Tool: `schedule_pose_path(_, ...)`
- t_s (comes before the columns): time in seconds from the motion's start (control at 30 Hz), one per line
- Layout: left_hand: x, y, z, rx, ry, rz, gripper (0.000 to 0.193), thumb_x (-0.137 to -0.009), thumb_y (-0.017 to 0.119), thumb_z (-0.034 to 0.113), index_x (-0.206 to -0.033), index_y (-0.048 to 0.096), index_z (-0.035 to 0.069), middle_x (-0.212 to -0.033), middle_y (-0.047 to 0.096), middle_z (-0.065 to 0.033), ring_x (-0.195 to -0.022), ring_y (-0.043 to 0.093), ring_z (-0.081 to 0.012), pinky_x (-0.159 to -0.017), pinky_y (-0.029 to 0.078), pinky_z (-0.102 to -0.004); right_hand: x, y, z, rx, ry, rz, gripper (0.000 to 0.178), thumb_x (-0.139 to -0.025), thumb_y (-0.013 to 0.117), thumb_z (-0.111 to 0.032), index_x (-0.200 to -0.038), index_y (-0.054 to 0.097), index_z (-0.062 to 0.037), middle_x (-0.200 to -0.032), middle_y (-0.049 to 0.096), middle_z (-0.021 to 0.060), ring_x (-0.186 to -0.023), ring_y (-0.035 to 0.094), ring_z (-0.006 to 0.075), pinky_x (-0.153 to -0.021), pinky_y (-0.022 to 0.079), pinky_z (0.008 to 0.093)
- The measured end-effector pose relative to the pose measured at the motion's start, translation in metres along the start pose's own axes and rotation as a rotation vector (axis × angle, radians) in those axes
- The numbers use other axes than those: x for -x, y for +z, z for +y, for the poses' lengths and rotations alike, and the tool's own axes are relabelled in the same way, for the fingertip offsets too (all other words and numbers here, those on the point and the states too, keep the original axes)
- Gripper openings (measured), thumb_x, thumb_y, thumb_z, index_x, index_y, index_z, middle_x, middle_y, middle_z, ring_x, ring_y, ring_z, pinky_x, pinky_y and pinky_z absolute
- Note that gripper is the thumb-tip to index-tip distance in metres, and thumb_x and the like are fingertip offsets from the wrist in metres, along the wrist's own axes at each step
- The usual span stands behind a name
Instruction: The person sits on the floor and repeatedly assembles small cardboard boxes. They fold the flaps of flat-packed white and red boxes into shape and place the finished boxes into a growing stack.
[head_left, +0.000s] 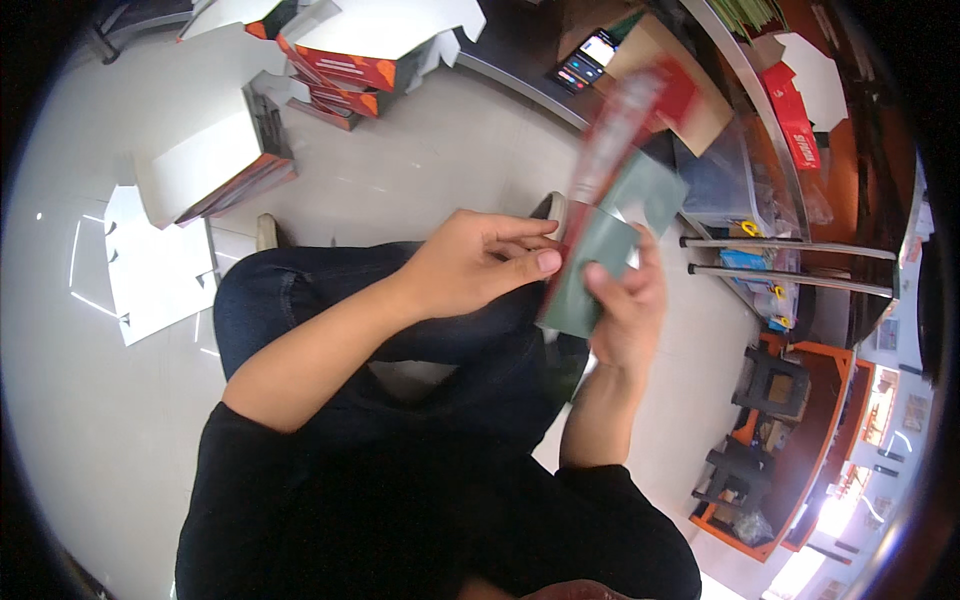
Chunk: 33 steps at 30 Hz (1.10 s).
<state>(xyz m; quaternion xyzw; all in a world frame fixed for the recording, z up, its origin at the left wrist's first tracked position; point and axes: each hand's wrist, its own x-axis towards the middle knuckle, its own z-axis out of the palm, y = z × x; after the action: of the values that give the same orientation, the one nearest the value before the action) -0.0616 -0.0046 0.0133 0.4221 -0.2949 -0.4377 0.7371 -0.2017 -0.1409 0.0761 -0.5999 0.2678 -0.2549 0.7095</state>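
My right hand [628,300] grips a long, narrow green and red carton [580,300], thumb on its green face and fingers at its far edge. The carton is tilted, its upper end pointing up and to the right. Its red part is smeared by motion, so whether it is a flap or a separate piece I cannot tell. At the carton's left edge is my left hand [480,262], fingers stretched and thumb apart, with nothing visible between them. Both hands are above my lap, over dark trousers [300,300].
Several red and white cartons [350,75] are stacked at the far left, near an open white-lined box [215,165] and a flat white card sheet [150,265]. A phone [588,60] lies on the dark table beyond. Metal bars [790,243] and grey stools [775,385] are to the right.
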Motion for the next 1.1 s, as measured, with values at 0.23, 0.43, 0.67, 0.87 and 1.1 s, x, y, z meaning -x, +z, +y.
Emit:
schedule_pose_path(0.23, -0.003, -0.067, 0.048, -0.784, 0.081, 0.271, 0.029, -0.092, 0.067, 0.022, -0.077, 0.069, -0.003, -0.053, 0.051, -0.017, -0.044, 0.045, -0.0228, -0.049, 0.037, -0.0368, -0.071, 0.062, 0.001, 0.507, 0.119, -0.322, 0.042, -0.078, 0.084, -0.007, -0.113, 0.063, 0.003, -0.089, 0.072, 0.0093, -0.087, 0.07, 0.0158, -0.075, 0.054, 0.028)
schedule_pose_path(0.43, 0.001, -0.069, 0.032, -1.286, 0.107, 0.101, 0.029, -0.092, 0.061, 0.026, -0.077, 0.073, 0.004, -0.066, 0.065, -0.0172, -0.065, 0.062, -0.0418, -0.07, 0.053, -0.0481, -0.095, 0.063, 0.026, -0.058, -0.222, -0.087, 0.032, -0.088, 0.074, -0.007, -0.116, 0.061, 0.0046, -0.087, 0.069, 0.0085, -0.068, 0.065, 0.0126, -0.062, 0.05, 0.0242)
schedule_pose_path(0.67, -0.014, -0.063, 0.032, -0.866, 0.045, 0.4, 0.029, -0.092, 0.067, 0.029, -0.093, 0.076, 0.002, -0.072, 0.068, -0.0208, -0.071, 0.07, -0.0355, -0.065, 0.055, -0.0397, -0.086, 0.059, 0.058, 0.173, -0.164, 0.083, 0.033, -0.084, 0.076, 0.001, -0.114, 0.063, 0.0048, -0.087, 0.07, 0.0079, -0.075, 0.066, 0.0133, -0.065, 0.052, 0.0249)
schedule_pose_path(0.87, -0.021, -0.046, 0.018, -0.631, 0.166, 0.532, 0.034, -0.094, 0.069, 0.028, -0.115, 0.069, 0.002, -0.089, 0.072, -0.0204, -0.081, 0.074, -0.0327, -0.071, 0.058, -0.0336, -0.08, 0.059, 0.065, 0.325, -0.151, 0.005, 0.028, -0.079, 0.084, -0.008, -0.101, 0.066, -0.004, -0.09, 0.066, 0.0048, -0.082, 0.065, 0.0165, -0.074, 0.054, 0.0291)
schedule_pose_path(1.1, -0.023, -0.057, 0.025, -0.779, 0.145, 0.446, 0.023, -0.096, 0.065, 0.016, -0.116, 0.07, 0.005, -0.114, 0.072, -0.0125, -0.102, 0.07, -0.027, -0.091, 0.052, -0.038, -0.08, 0.053, 0.059, 0.202, -0.123, -0.201, 0.022, -0.084, 0.08, -0.012, -0.099, 0.068, -0.0008, -0.088, 0.07, 0.004, -0.079, 0.065, 0.0118, -0.071, 0.051, 0.0283)
